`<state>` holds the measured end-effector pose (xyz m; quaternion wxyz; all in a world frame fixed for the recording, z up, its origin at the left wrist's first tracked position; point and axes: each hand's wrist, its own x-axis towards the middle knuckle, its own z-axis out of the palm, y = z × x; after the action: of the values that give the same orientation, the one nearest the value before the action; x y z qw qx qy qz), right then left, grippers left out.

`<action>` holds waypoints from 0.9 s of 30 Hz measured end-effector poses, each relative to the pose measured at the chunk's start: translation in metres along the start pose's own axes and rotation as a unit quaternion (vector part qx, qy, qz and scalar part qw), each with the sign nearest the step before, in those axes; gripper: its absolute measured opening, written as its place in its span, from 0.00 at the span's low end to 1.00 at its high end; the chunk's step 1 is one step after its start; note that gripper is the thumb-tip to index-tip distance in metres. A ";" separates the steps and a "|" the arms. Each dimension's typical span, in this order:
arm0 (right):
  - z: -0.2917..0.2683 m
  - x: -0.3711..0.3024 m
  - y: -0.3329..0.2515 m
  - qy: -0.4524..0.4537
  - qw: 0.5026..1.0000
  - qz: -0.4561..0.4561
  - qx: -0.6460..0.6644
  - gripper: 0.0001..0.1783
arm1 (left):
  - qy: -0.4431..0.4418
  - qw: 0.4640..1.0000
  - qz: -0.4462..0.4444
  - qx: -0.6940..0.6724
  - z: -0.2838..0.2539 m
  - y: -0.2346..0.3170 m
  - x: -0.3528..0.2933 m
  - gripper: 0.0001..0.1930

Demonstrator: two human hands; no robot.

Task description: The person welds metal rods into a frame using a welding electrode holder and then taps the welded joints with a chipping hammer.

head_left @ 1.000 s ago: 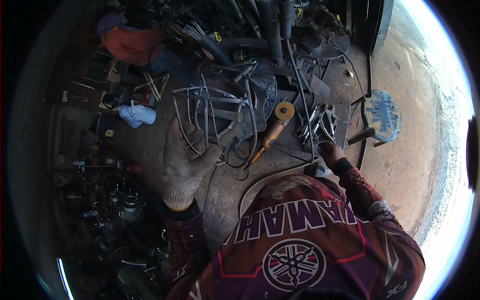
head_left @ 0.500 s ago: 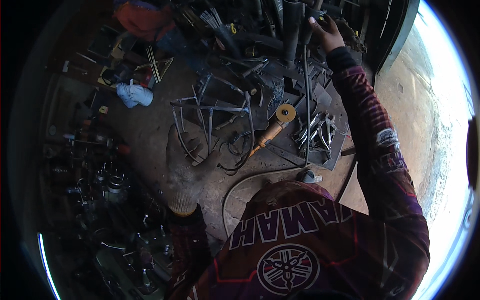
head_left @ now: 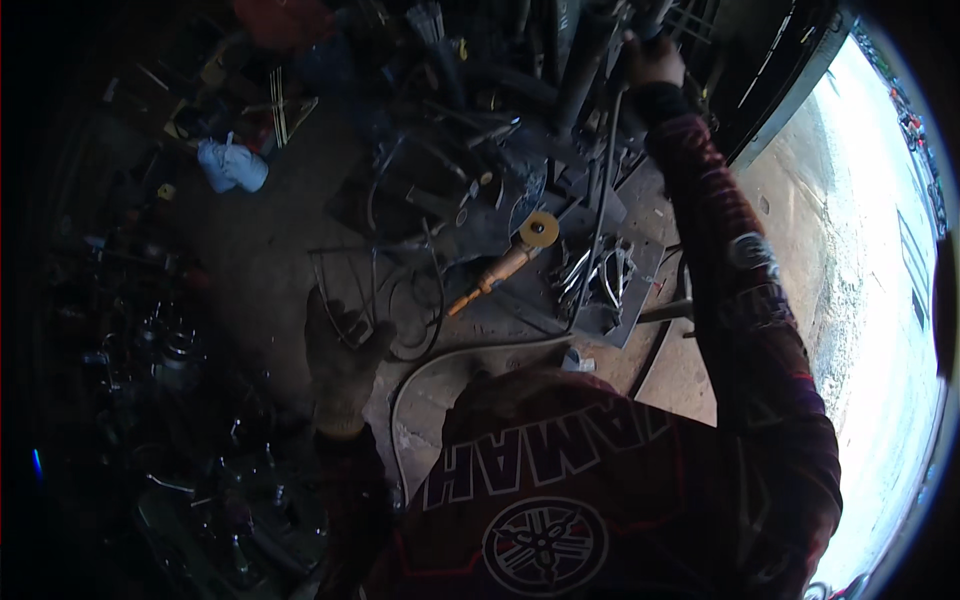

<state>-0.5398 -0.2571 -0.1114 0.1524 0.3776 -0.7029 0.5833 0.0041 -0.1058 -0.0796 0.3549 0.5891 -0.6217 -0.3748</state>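
My left hand (head_left: 343, 355), in a grey knit glove, is curled round the lower rods of a frame of thin bent metal rods (head_left: 376, 252). The frame stands tilted above the floor, its edges dim against the dark pieces behind it. At the far right, my bare right hand (head_left: 657, 66) reaches up with its fingers closed on a dark tube-shaped handle (head_left: 648, 22). A thick cable (head_left: 597, 190) hangs down just beside that hand. Between the hands lies an orange angle grinder (head_left: 505, 266) with a yellowish disc, which neither hand touches.
Pliers and clamps (head_left: 600, 272) lie in a heap on a dark metal plate (head_left: 617, 328) right of the grinder. Upright tubes (head_left: 585, 75) stand at the back. A pale blue cloth (head_left: 232, 165) lies at left, above dark machine parts (head_left: 180, 350). The cable loops across the floor.
The view has shifted and grown darker. The rod frame has tilted and dropped lower in my left hand. My right hand has closed on the dark handle.
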 end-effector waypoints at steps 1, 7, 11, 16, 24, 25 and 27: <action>-0.008 0.007 -0.032 -0.005 0.993 -0.033 -0.109 0.31 | 0.006 0.997 0.023 0.079 -0.001 -0.006 -0.005 0.50; -0.077 0.029 -0.097 0.041 0.974 -0.137 0.178 0.24 | -0.001 0.996 -0.018 0.093 0.013 -0.035 0.014 0.52; -0.138 -0.060 -0.167 -0.089 0.934 0.084 0.336 0.31 | 0.000 0.995 0.031 0.099 0.013 -0.084 0.015 0.53; -0.174 -0.228 -0.131 -0.076 0.958 0.127 0.245 0.21 | 0.030 0.988 0.040 0.145 0.011 -0.122 0.024 0.56; -0.239 -0.405 -0.143 -0.213 0.908 0.302 0.196 0.21 | -0.086 0.989 0.003 0.117 0.015 -0.140 0.054 0.55; -0.243 -0.420 -0.141 -0.216 0.905 0.310 0.198 0.22 | -0.080 0.988 0.015 0.134 0.017 -0.144 0.055 0.54; -0.251 -0.444 -0.139 -0.222 0.901 0.316 0.199 0.23 | -0.112 0.987 -0.023 0.111 0.018 -0.143 0.059 0.54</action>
<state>-0.2010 0.1295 -0.2352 -0.2783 0.2777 -0.6698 0.6299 0.0519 -0.1676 -0.2143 0.2061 0.5935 -0.6815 -0.3751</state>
